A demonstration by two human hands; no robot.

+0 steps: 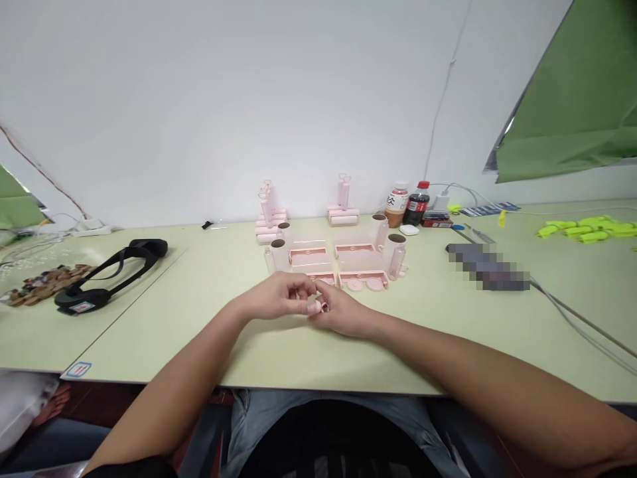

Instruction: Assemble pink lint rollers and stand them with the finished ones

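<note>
My left hand (pixel 281 296) and my right hand (pixel 342 311) meet over the table, just in front of the pink trays. Between their fingertips is a small pale pink part (pixel 319 307), which both hands grip; its shape is mostly hidden. Behind the hands lie a pink tray (pixel 309 256) and another pink tray (pixel 356 252), with two more trays nearer, partly covered by the hands on the left. Round pink discs (pixel 374 284) lie at the front of the right one. Upright tubes (pixel 396 247) and clear pink bottles stand on both sides.
Pink rolls (pixel 343 216) with upright tubes stand near the wall. A cola bottle (pixel 417 204) and a white-capped bottle (pixel 397 206) are at back right, a dark phone-like object (pixel 488 267) farther right. A black headset (pixel 107 279) lies left; yellow-green pieces (pixel 592 228) lie far right.
</note>
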